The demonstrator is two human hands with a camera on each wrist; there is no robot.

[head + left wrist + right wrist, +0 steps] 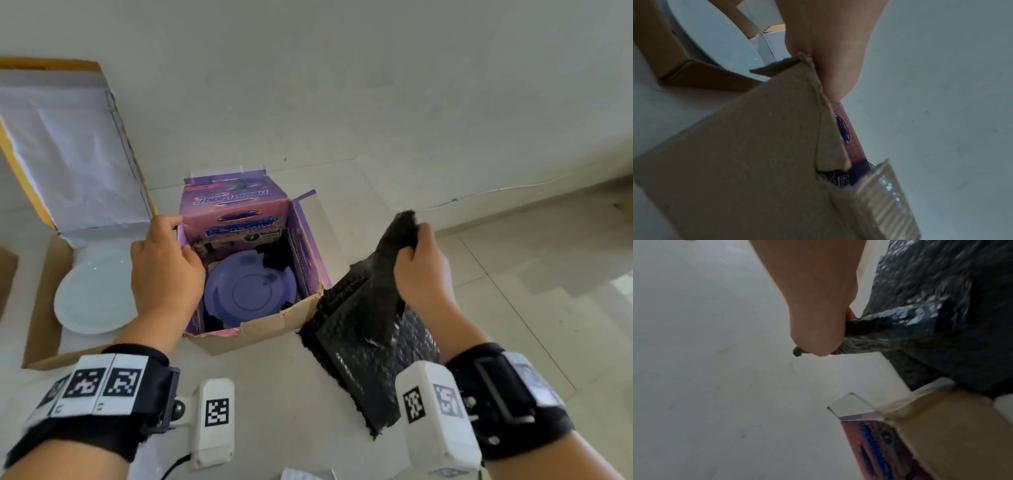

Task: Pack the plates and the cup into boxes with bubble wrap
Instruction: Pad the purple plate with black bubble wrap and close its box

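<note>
An open purple printed box (301,240) stands on the floor with a plate (250,291) lying flat inside on black bubble wrap. My left hand (164,260) grips the box's left wall at its top corner (807,65). To the right, my right hand (421,260) pinches the top of a black bubble wrap sheet (370,308) and lifts it off the floor; the same black sheet (941,305) hangs from the fingers in the right wrist view. A white plate (92,291) lies in a flat cardboard box (44,325) at the left. No cup is in view.
The flat box's lid (68,154), lined with white paper, stands open against the wall at far left. Pale floor tiles (513,257) spread to the right. A thin cable (513,190) runs along the wall base. The purple box's side (951,434) is plain brown cardboard.
</note>
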